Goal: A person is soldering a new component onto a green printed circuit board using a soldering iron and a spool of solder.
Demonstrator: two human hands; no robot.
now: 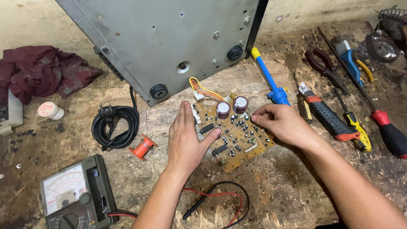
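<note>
A tan circuit board (237, 133) with two large dark capacitors (231, 107) lies flat on the worn wooden bench. My left hand (185, 142) rests palm-down on the board's left edge, fingers stretched forward and thumb lying across the board. My right hand (283, 124) pinches the board's right edge with curled fingertips. Orange and yellow wires (202, 90) run from the board's upper left corner toward the grey metal chassis (169, 38) standing tilted behind it.
An analog multimeter (75, 196) sits at lower left, its red and black probe leads (220, 201) coiled near me. A black coiled power cord (115, 126), orange spool (143, 147), blue desoldering pump (269, 80), pliers (324, 65) and several screwdrivers (335, 123) lie around. A maroon cloth (42, 72) lies at the left.
</note>
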